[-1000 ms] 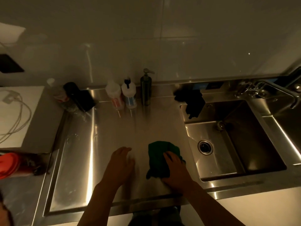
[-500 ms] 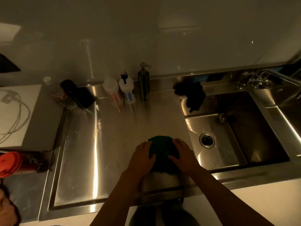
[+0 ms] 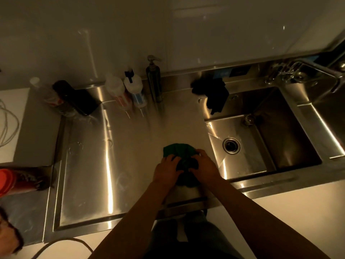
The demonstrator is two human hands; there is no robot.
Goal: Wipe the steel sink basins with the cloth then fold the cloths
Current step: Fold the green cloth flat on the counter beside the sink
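- Cloth (image 3: pixel 177 148) lies on the surface (image 3: pixel 130 146), near its front edge, just left of the basin (image 3: pixel 289 137).
- Second cloth (image 3: pixel 214 94) hangs over the basin's back-left corner.
- Bottles (image 3: pixel 134 90) stand along the surface's back edge, left of the second cloth.
- Tap (image 3: pixel 313 67) sits behind the basin's right end.

Under the fingers (image 3: pixel 172 159) the green cloth (image 3: pixel 177 149) is soft, matt fabric (creased and bunched). Left of them the counter (image 3: pixel 112 146) is brushed steel with bright glare streaks. Right of them the sink basin (image 3: pixel 261 156) gleams smoother. Beyond them stand a dull metal pump bottle (image 3: pixel 154 79) and a glossy wall (image 3: pixel 130 34).
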